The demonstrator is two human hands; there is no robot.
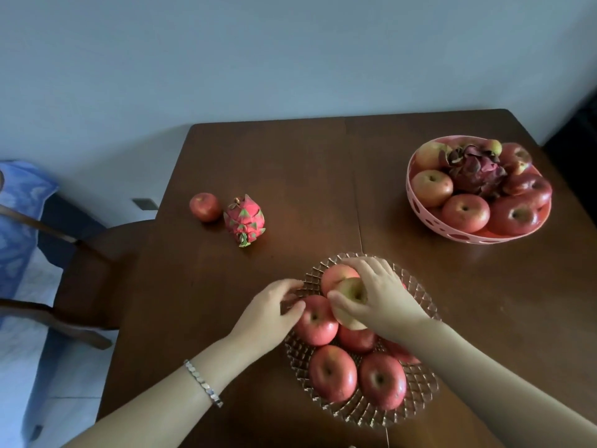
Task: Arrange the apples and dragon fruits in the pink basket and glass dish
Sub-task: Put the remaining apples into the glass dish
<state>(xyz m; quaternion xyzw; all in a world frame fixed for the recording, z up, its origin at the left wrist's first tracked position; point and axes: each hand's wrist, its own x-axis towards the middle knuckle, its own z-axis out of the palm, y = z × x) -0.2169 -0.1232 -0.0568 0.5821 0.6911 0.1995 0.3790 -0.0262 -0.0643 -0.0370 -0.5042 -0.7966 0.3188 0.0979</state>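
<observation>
Reaching in from seven o'clock, your left hand [268, 313] is gripping the glass dish [420, 392] at its ten o'clock rim. Its fingers are curling over the edge and the thumb is lying on the inner side, touching a red apple [315, 321]. A silver bracelet [203, 383] is sitting on that wrist. Your right hand [381, 295] is stretching across the dish from four o'clock, palm down. It is clasping a yellow-green apple [350, 291] from above, with the thumb on the apple's nine o'clock side and the fingers wrapping over its far side. That apple is sitting high in the middle of the dish, over the other apples; you cannot tell whether it is resting on them or hanging just clear. The right forearm is covering part of the dish's three o'clock side and an apple beneath it.

At nine o'clock, off the table [290, 163], a wooden chair [93, 276] is standing beside a blue cloth [19, 202]. At about eleven o'clock from the dish, well apart from it, a loose apple [205, 206] is sitting on the bare wood with a bright dragon fruit [244, 219] just beside it at its four o'clock. At two o'clock from the dish, the pink basket [416, 202] is standing near the table's far corner. It is holding a dark dragon fruit [476, 171] in the middle, with apples ringing it.
</observation>
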